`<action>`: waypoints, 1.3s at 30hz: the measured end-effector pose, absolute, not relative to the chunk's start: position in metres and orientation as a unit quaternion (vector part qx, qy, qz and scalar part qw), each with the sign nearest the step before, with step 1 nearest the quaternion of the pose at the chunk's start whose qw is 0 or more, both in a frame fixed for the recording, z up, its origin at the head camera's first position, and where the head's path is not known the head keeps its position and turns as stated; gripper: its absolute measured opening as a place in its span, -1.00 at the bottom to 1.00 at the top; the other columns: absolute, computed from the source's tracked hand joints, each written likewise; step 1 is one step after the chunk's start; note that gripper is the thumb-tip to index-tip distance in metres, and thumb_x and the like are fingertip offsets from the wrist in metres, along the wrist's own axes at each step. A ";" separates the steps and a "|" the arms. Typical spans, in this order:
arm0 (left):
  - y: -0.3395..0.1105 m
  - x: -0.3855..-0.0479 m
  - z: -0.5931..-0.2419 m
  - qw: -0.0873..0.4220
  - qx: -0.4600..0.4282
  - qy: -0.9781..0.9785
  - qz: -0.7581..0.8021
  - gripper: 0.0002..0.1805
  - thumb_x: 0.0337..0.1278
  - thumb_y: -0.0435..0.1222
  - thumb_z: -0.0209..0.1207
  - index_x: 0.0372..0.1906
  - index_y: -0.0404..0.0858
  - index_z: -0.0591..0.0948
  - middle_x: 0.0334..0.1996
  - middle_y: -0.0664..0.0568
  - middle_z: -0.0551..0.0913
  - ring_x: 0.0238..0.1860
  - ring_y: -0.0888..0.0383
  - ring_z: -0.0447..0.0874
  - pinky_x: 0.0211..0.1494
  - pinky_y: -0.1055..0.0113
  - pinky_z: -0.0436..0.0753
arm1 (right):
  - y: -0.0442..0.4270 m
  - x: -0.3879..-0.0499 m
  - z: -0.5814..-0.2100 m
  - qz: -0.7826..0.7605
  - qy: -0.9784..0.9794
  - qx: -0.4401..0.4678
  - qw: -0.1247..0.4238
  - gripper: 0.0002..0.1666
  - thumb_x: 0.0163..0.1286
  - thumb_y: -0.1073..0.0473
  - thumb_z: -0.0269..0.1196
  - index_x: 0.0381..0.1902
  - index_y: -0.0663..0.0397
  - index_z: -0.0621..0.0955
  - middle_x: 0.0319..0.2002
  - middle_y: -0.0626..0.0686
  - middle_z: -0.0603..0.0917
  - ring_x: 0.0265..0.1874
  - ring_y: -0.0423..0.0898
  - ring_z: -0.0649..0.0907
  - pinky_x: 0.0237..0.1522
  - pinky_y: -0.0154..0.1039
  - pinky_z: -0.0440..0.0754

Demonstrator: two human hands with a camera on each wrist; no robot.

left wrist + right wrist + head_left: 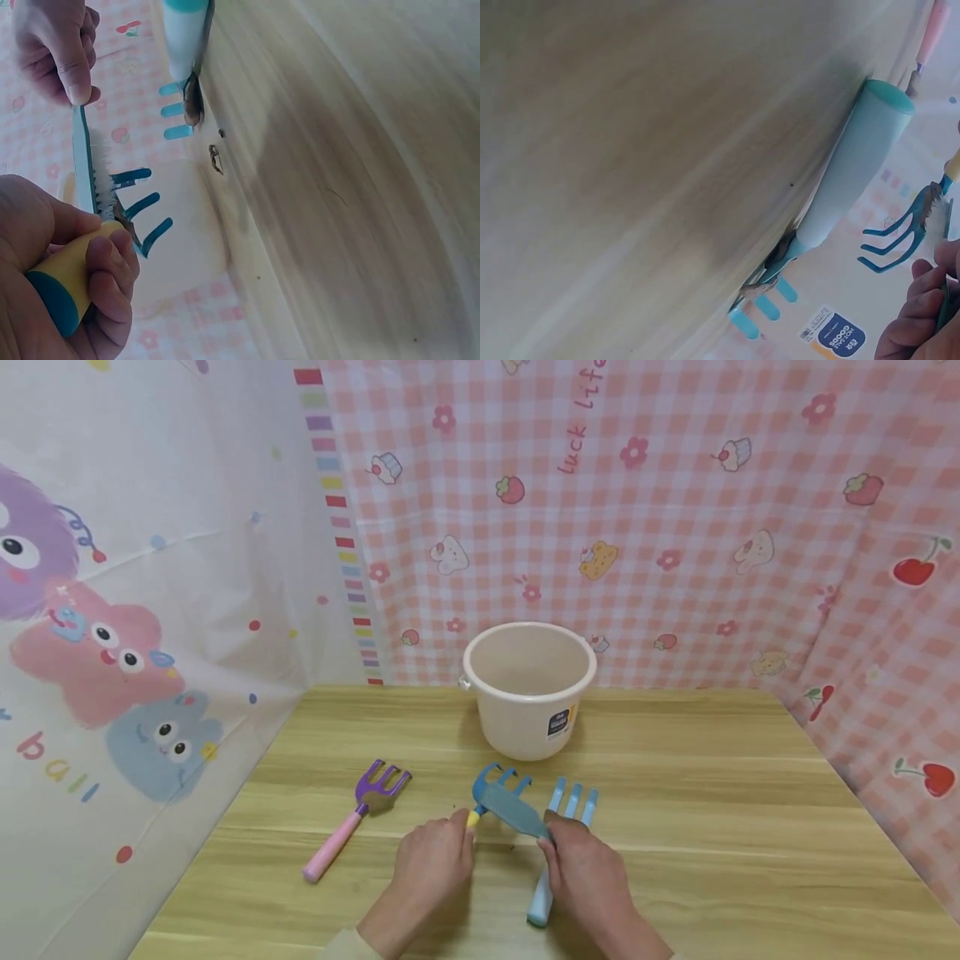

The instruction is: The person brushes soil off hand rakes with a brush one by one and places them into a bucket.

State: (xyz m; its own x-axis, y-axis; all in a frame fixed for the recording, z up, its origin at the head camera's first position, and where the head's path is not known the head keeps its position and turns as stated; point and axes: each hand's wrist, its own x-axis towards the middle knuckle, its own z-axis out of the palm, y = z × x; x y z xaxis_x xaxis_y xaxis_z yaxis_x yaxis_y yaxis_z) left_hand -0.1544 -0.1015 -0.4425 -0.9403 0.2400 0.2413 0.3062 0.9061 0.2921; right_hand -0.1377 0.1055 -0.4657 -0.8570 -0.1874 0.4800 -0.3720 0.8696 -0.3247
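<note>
My left hand [431, 860] grips the yellow handle [71, 266] of a small garden hand rake [480, 791] with blue tines. In my right hand [588, 870] is a brush [516, 812] with a blue-green back. Its white bristles [939, 219] touch the rake's head at the base of the tines, where brown dirt [928, 193] shows. Below the right hand a light-blue hand rake [538, 900] lies on the table, its middle partly hidden by that hand. Brown dirt [193, 103] clings to its neck.
A cream bucket [525, 718] stands behind the hands on the wooden table [720, 827]. To the left lies a hand rake [337, 842] with pink handle and purple tines, dirt at its head. Crumbs [215, 159] dot the table. Patterned cloths [675, 527] hang behind and at the sides.
</note>
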 end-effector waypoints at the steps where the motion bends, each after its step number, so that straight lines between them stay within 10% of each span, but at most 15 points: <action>1: -0.101 -0.154 -0.442 0.098 -0.140 -0.971 -0.168 -0.88 0.26 -0.29 0.17 -0.22 -0.28 0.61 -0.69 0.09 0.42 -0.68 0.12 0.42 -0.64 0.24 0.43 | 0.105 -0.138 -0.466 0.203 -0.944 0.143 0.217 -0.82 0.32 0.18 0.35 -0.18 0.11 0.62 -0.24 0.09 0.71 -0.39 0.02 0.72 -0.59 -0.12 0.62; 39: -0.101 -0.154 -0.444 0.107 -0.129 -0.971 -0.172 -0.77 0.29 -0.28 0.17 -0.06 -0.33 0.63 -0.66 0.09 0.43 -0.68 0.18 0.37 -0.64 0.31 0.40 | 0.110 -0.144 -0.459 0.254 -0.950 0.065 0.170 -0.74 0.39 0.12 0.30 -0.49 -0.02 0.50 -0.65 -0.11 0.43 -0.70 -0.17 0.38 -0.70 -0.23 0.31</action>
